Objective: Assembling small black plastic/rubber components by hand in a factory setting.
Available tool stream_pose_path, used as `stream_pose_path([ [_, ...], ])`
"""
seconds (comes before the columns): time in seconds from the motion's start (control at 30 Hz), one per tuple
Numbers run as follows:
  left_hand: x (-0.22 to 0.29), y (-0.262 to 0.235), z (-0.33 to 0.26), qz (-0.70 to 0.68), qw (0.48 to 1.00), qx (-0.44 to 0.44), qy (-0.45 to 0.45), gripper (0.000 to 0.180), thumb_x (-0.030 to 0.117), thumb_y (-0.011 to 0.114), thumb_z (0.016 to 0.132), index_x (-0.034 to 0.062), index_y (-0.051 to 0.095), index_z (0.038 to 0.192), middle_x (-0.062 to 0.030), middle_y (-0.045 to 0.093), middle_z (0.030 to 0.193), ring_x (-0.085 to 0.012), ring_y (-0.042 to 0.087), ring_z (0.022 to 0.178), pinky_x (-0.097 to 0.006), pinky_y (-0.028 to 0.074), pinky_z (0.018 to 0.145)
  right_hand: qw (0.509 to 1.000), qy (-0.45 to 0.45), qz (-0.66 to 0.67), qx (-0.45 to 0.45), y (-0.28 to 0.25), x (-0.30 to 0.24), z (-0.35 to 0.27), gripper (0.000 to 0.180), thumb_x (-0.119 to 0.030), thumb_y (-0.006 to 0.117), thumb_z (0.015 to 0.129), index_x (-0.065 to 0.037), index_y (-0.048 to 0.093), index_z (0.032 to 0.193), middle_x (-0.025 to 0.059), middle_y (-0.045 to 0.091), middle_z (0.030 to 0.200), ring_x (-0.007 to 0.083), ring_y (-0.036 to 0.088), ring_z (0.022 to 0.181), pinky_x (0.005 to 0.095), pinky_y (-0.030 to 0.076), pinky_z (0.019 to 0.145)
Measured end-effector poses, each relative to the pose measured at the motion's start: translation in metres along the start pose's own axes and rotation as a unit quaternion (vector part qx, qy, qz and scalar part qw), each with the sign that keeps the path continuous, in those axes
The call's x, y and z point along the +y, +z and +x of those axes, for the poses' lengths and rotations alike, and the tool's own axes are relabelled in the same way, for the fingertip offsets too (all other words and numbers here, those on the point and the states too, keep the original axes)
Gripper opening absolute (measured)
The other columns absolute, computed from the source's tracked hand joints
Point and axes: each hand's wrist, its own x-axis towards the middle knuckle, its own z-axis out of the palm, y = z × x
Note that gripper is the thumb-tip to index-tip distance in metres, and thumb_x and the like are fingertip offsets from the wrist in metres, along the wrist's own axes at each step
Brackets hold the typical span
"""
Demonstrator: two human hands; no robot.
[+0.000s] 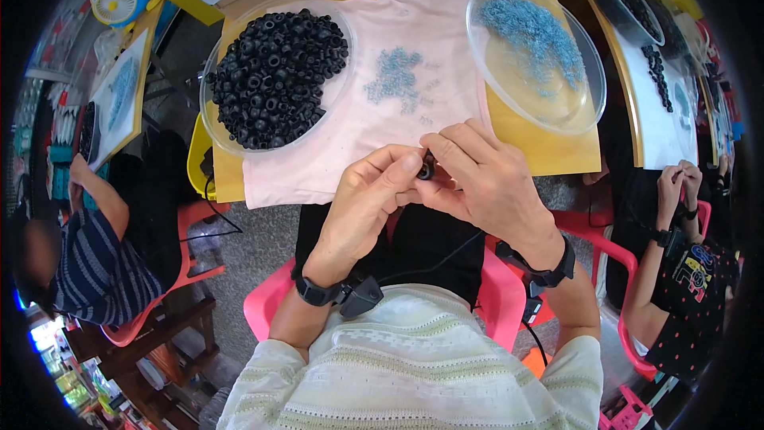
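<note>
Your left hand (368, 195) and right hand (485, 179) meet fingertip to fingertip just off the near edge of the surface (557, 155), both pinched closed on one small black ring (427, 166), its hole apparently facing sideways between them.

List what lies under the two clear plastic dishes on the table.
The dish of black rubber rings sits partly on the pink cloth, partly on the wooden tabletop. The dish of blue beads overlaps cloth and wood too. The heaped rings hide what lies beneath them.
</note>
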Motion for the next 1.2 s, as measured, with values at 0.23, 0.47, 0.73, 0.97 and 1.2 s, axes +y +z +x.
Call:
stream_pose_path([
  [0.23, -0.002, -0.007, -0.009, 0.058, 0.998, -0.017, -0.004, 0.024, 0.018, 0.055, 0.1, -0.003, 0.064, 0.105, -0.0076, 0.068, 0.091, -0.0144, 0.067, 0.087, -0.028, 0.054, 0.082, 1.0, -0.015, -0.001, 0.001, -0.001, 0.0, 0.006, 0.028, -0.014, 0.071, 0.068, -0.004, 0.057, 0.09, 0.0058, 0.049, 0.08, 0.0212, 0.054, 0.073, 0.0311, 0.048, 0.06],
  [0.47, 0.0, -0.002, -0.015, 0.081, 0.997, 0.005, 0.015, 0.021, 0.016, 0.056, 0.099, -0.003, 0.064, 0.104, -0.0054, 0.067, 0.088, -0.0108, 0.062, 0.082, -0.025, 0.05, 0.079, 0.998, -0.054, -0.025, 0.003, 0.001, -0.004, 0.007, 0.026, -0.013, 0.07, 0.069, -0.003, 0.057, 0.088, 0.0051, 0.047, 0.078, 0.0191, 0.054, 0.073, 0.029, 0.047, 0.057],
  [0.73, -0.017, -0.003, -0.021, 0.08, 0.996, 0.028, 0.02, 0.021, 0.017, 0.057, 0.099, -0.0018, 0.065, 0.102, -0.0034, 0.065, 0.085, -0.0095, 0.059, 0.078, -0.024, 0.048, 0.076, 0.999, -0.036, -0.021, -0.029, 0.01, -0.006, -0.012, 0.042, -0.014, 0.075, 0.068, 0.003, 0.058, 0.102, 0.0091, 0.052, 0.081, 0.0236, 0.056, 0.07, 0.0329, 0.048, 0.056],
  [0.97, -0.023, -0.006, -0.029, 0.116, 0.993, 0.002, 0.008, 0.021, 0.019, 0.058, 0.098, -0.0011, 0.065, 0.103, -0.0026, 0.065, 0.085, -0.0089, 0.058, 0.077, -0.024, 0.048, 0.073, 0.997, -0.058, -0.024, -0.039, 0.009, -0.004, -0.023, 0.024, -0.016, 0.07, 0.067, -0.006, 0.054, 0.081, 0.0042, 0.044, 0.077, 0.0177, 0.053, 0.072, 0.0282, 0.046, 0.052],
  [1.2, -0.002, 0.018, -0.027, 0.128, 0.99, -0.024, 0.054, 0.02, 0.018, 0.059, 0.098, -0.0013, 0.065, 0.102, -0.0028, 0.065, 0.086, -0.0085, 0.057, 0.077, -0.024, 0.047, 0.072, 0.996, -0.084, -0.017, 0.013, -0.017, -0.011, -0.004, 0.023, -0.017, 0.07, 0.066, -0.007, 0.054, 0.078, 0.0034, 0.044, 0.076, 0.0168, 0.053, 0.07, 0.0272, 0.045, 0.051],
])
